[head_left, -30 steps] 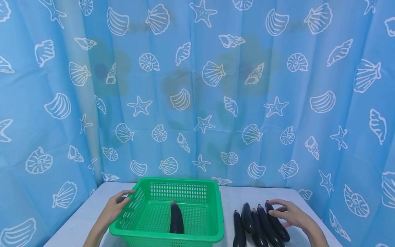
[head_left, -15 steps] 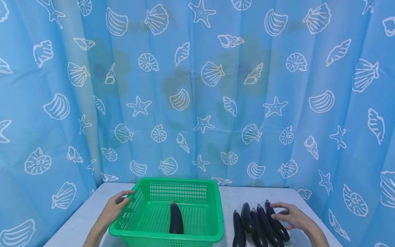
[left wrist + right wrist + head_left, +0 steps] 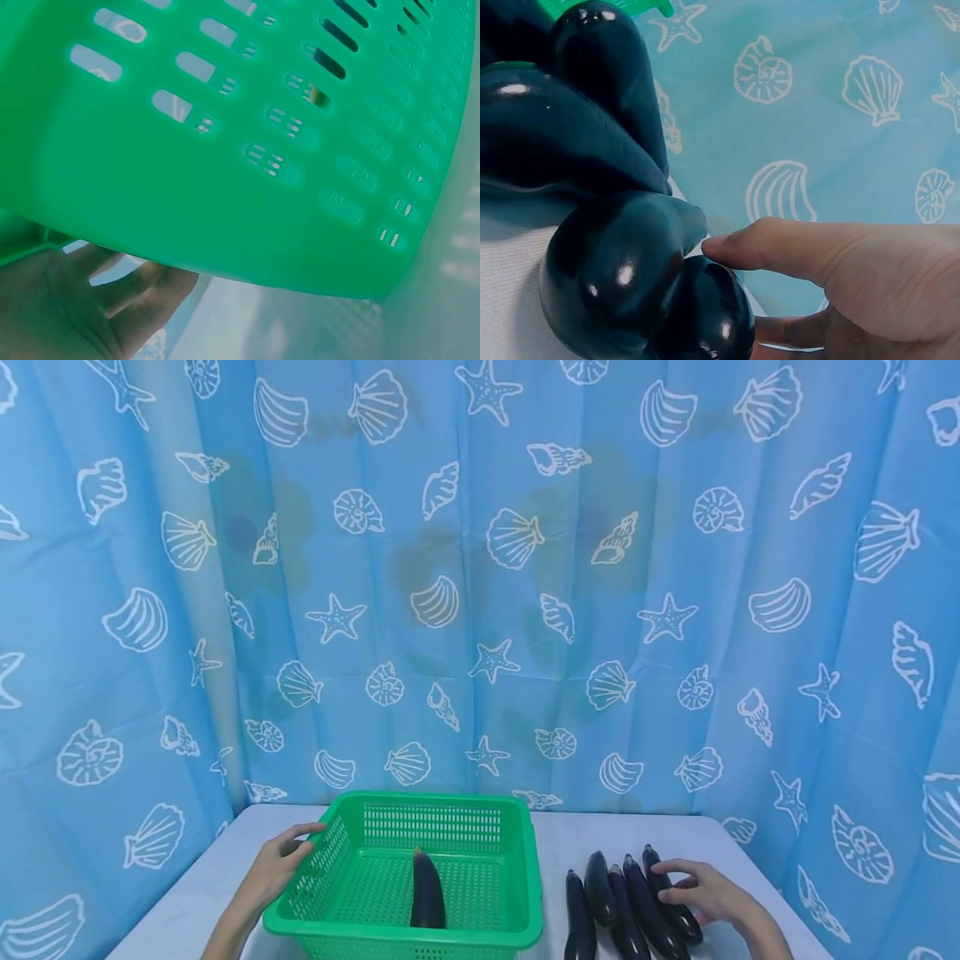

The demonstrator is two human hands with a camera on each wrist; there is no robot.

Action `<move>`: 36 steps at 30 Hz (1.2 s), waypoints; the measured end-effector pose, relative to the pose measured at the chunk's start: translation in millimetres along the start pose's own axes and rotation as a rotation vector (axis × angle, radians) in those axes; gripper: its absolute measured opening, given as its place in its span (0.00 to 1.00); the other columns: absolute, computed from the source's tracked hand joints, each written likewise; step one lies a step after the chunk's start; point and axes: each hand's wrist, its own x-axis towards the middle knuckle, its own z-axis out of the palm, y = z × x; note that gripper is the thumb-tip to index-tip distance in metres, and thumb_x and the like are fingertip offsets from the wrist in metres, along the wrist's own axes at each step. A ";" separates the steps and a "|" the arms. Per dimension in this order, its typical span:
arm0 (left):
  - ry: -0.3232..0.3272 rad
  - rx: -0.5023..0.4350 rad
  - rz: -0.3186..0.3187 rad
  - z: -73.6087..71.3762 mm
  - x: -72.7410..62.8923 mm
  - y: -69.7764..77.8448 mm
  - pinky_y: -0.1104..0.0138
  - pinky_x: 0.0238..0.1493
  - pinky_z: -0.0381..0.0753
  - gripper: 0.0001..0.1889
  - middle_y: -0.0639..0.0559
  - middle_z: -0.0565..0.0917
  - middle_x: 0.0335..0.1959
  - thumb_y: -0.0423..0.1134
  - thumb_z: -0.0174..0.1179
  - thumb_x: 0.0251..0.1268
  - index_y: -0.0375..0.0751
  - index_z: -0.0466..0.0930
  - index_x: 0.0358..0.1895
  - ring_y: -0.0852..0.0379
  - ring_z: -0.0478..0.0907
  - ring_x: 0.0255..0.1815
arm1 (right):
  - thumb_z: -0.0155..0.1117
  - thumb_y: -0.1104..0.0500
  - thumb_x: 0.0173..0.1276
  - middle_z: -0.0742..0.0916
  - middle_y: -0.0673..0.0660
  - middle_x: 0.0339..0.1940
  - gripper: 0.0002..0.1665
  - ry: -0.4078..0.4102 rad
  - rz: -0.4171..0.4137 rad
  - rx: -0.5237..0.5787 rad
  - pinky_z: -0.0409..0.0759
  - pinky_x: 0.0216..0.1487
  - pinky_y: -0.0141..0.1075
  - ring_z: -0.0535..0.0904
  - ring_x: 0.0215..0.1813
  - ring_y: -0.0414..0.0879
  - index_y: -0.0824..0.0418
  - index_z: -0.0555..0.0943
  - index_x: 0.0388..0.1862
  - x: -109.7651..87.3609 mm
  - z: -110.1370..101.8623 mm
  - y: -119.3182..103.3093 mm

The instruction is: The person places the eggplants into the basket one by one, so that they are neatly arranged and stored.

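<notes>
My left hand (image 3: 276, 868) holds the left rim of a green plastic basket (image 3: 405, 935), its fingertips at the edge. In the left wrist view that hand (image 3: 97, 300) reaches behind the basket's slotted wall (image 3: 225, 217). One dark purple eggplant (image 3: 427, 893) lies inside the basket. Several more eggplants lie side by side to its right. My right hand (image 3: 705, 889) is over the rightmost eggplant (image 3: 682, 920). In the right wrist view the right hand's thumb (image 3: 742, 247) is extended at the eggplants (image 3: 622, 270), its other fingers beside them, partly hidden.
A white-covered table (image 3: 551, 839) bears the basket and eggplants. Behind and at both sides hangs a blue curtain (image 3: 480, 710) printed with white shells and starfish. The basket's raised wall separates its inside from the loose eggplants.
My right hand shifts slightly right, then a little back left and down over the rightmost eggplant. My left hand and the basket hold still, apart from a small drift of the view.
</notes>
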 end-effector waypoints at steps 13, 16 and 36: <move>-0.002 -0.012 -0.020 -0.4 -0.8 1.2 0.63 0.43 0.85 0.26 0.34 0.82 0.55 0.53 0.50 0.76 0.40 0.73 0.67 0.51 0.83 0.46 | 0.68 0.50 0.65 0.79 0.72 0.58 0.32 0.018 0.004 -0.012 0.88 0.40 0.56 0.80 0.51 0.61 0.61 0.75 0.65 3.0 3.9 2.8; -0.002 -0.006 -0.025 -0.2 -1.1 2.0 0.61 0.45 0.86 0.24 0.34 0.81 0.55 0.51 0.50 0.77 0.40 0.73 0.67 0.50 0.83 0.47 | 0.68 0.51 0.65 0.79 0.72 0.58 0.31 0.018 0.000 -0.010 0.88 0.40 0.56 0.80 0.51 0.60 0.61 0.75 0.65 1.7 4.6 1.8; -0.005 -0.020 -0.001 -1.0 -1.8 1.2 0.64 0.42 0.85 0.26 0.34 0.82 0.54 0.52 0.50 0.76 0.39 0.73 0.67 0.52 0.83 0.44 | 0.67 0.53 0.65 0.81 0.71 0.57 0.31 0.016 0.012 -0.012 0.87 0.39 0.54 0.80 0.51 0.61 0.61 0.75 0.65 -0.1 4.8 -1.8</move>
